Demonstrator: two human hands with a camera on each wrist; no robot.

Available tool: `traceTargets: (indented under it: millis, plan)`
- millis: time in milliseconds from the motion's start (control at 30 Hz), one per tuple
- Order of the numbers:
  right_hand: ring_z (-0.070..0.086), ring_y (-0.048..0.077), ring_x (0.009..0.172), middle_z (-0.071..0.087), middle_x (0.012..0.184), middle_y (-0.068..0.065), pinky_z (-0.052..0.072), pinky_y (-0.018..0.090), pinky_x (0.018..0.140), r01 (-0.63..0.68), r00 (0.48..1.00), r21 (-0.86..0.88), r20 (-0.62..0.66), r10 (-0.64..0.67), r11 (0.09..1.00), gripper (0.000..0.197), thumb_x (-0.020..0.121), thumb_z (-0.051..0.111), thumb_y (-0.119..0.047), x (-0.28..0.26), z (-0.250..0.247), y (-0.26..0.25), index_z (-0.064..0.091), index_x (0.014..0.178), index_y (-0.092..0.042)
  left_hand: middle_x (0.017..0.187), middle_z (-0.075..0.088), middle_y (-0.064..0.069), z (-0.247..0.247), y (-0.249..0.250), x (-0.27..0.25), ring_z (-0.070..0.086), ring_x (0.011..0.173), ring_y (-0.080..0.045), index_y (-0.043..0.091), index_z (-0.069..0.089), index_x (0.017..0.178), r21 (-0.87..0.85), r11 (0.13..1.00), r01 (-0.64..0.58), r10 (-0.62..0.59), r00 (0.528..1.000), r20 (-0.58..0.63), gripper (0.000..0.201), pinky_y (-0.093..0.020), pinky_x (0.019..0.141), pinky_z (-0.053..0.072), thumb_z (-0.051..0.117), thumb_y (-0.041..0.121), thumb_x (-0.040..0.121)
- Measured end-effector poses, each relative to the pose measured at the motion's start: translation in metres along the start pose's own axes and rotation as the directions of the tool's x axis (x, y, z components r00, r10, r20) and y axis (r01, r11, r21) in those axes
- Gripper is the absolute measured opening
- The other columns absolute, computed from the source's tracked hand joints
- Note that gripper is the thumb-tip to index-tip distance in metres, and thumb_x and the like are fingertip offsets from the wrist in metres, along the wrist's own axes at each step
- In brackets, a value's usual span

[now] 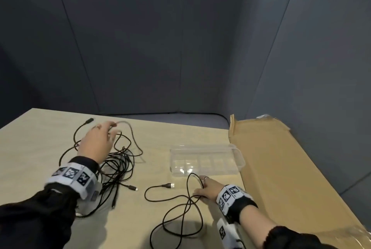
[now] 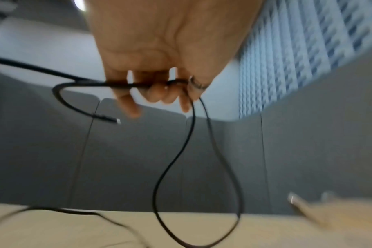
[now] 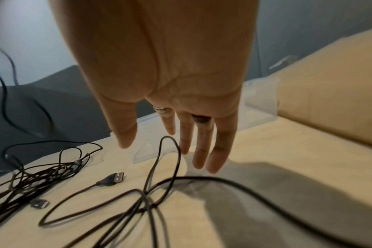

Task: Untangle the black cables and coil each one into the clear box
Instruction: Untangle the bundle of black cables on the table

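Clear plastic box (image 1: 206,160) near the table's (image 1: 40,128) right edge holds no cable: one USB cable (image 1: 180,204) lies freed under the open right hand (image 1: 206,188), while the left hand (image 1: 96,142) grips a strand above the tangled bundle (image 1: 118,166) toward the left edge.

Your left hand (image 1: 96,144) is raised above the table, fingers (image 2: 157,94) curled round a black cable (image 2: 176,167). Your right hand (image 1: 206,188) reaches forward low, palm down, fingers (image 3: 202,147) straight and spread, holding nothing.
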State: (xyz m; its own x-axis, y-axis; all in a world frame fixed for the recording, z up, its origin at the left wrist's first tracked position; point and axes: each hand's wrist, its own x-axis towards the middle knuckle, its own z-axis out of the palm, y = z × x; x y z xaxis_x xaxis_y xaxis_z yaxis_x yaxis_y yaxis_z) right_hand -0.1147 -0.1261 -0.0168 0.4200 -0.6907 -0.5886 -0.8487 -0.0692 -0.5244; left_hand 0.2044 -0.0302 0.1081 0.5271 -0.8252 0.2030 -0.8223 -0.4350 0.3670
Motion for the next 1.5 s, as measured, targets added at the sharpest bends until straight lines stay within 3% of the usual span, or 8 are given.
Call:
traceTargets:
  millis: [100, 400, 533, 633, 833, 1100, 1267, 1500]
  plan:
    - [0.057, 0.016, 0.092, 0.059, 0.107, 0.003, 0.048, 0.028, 0.088, -0.017, 0.996, 0.152, -0.078, 0.030, 0.988, 0.060, 0.084, 0.064, -0.024, 0.012, 0.006, 0.001, 0.033, 0.134, -0.015, 0.148, 0.030, -0.011, 0.028, 0.007, -0.019, 0.033, 0.134, -0.029, 0.022, 0.010, 0.148, 0.428, 0.901, -0.066, -0.013, 0.984, 0.180, 0.074, -0.056, 0.105, 0.026, 0.043, 0.053, 0.089]
    - [0.058, 0.011, 0.067, 0.063, 0.083, 0.007, 0.047, 0.030, 0.079, 0.299, 0.952, 0.388, -0.054, -0.303, 0.872, 0.012, 0.095, 0.052, -0.017, -0.042, -0.018, -0.038, 0.061, 0.088, -0.019, 0.156, 0.016, -0.003, 0.086, 0.101, -0.069, 0.019, 0.142, -0.024, 0.037, 0.000, 0.147, -0.194, 0.939, -0.285, 0.345, 0.765, 0.544, 0.089, -0.054, 0.114, 0.018, 0.060, 0.044, 0.081]
    - [0.042, 0.003, 0.047, 0.044, 0.060, -0.004, 0.049, 0.018, 0.057, 0.504, 0.861, 0.432, -0.178, -0.477, 0.748, 0.019, 0.099, 0.042, -0.012, -0.099, -0.065, -0.070, 0.060, 0.101, -0.015, 0.088, 0.066, -0.006, 0.067, 0.124, -0.056, 0.063, 0.090, -0.023, 0.015, 0.051, 0.096, -0.747, 0.664, 0.008, 0.469, 0.774, 0.426, 0.024, -0.038, 0.091, 0.047, 0.056, 0.036, 0.086]
    - [0.032, 0.004, 0.043, 0.038, 0.053, -0.006, 0.036, 0.017, 0.040, 0.545, 0.828, 0.357, -0.372, -0.419, 0.759, 0.021, 0.098, 0.046, -0.021, -0.125, -0.100, -0.066, 0.066, 0.096, -0.016, 0.049, 0.038, 0.000, 0.045, 0.133, -0.049, 0.041, 0.046, -0.019, 0.014, 0.044, 0.071, -0.829, 0.460, 0.319, 0.420, 0.745, 0.519, 0.024, -0.035, 0.065, 0.052, 0.052, 0.016, 0.094]
    - [0.040, 0.008, 0.052, 0.043, 0.055, -0.008, 0.032, 0.023, 0.053, 0.349, 0.829, -0.142, -0.413, -0.376, 0.926, 0.025, 0.076, 0.070, -0.047, -0.139, -0.122, -0.036, 0.064, 0.076, -0.023, 0.052, 0.036, 0.004, 0.045, 0.119, -0.035, 0.035, 0.050, -0.012, 0.019, 0.036, 0.054, -0.256, 0.854, -0.452, 0.519, 0.718, 0.464, 0.046, -0.027, 0.051, 0.028, 0.054, 0.042, 0.089]
    - [0.053, 0.022, 0.067, 0.062, 0.071, 0.003, 0.038, 0.031, 0.057, 0.022, 0.742, -0.146, -0.661, -0.114, 0.989, 0.033, 0.079, 0.067, -0.046, -0.161, -0.160, 0.018, 0.051, 0.067, -0.020, 0.056, 0.041, 0.006, 0.044, 0.077, -0.026, 0.044, 0.069, -0.020, 0.021, 0.035, 0.056, 0.098, 0.892, -0.441, 0.337, 0.795, 0.504, 0.047, -0.031, 0.072, 0.029, 0.040, 0.049, 0.094]
    - [0.053, 0.021, 0.063, 0.061, 0.067, 0.008, 0.046, 0.038, 0.062, 0.061, 0.533, 0.041, -0.846, 0.003, 0.997, 0.030, 0.077, 0.070, -0.045, -0.168, -0.179, 0.028, 0.056, 0.071, -0.019, 0.063, 0.046, 0.009, 0.045, 0.089, -0.025, 0.047, 0.073, -0.015, 0.027, 0.038, 0.061, -0.070, 0.919, -0.389, 0.360, 0.751, 0.554, 0.039, -0.032, 0.080, 0.031, 0.038, 0.045, 0.096]
    - [0.027, 0.010, 0.037, 0.030, 0.047, -0.003, 0.038, 0.026, 0.048, 0.272, 0.808, 0.453, -0.586, 0.054, 0.849, 0.023, 0.078, 0.072, -0.021, -0.164, -0.181, 0.044, 0.052, 0.083, -0.011, 0.065, 0.051, 0.006, 0.038, 0.079, -0.002, 0.052, 0.072, -0.020, 0.023, 0.041, 0.063, -0.040, 0.967, -0.251, 0.245, 0.878, 0.412, 0.038, -0.030, 0.068, 0.036, 0.044, 0.045, 0.093]
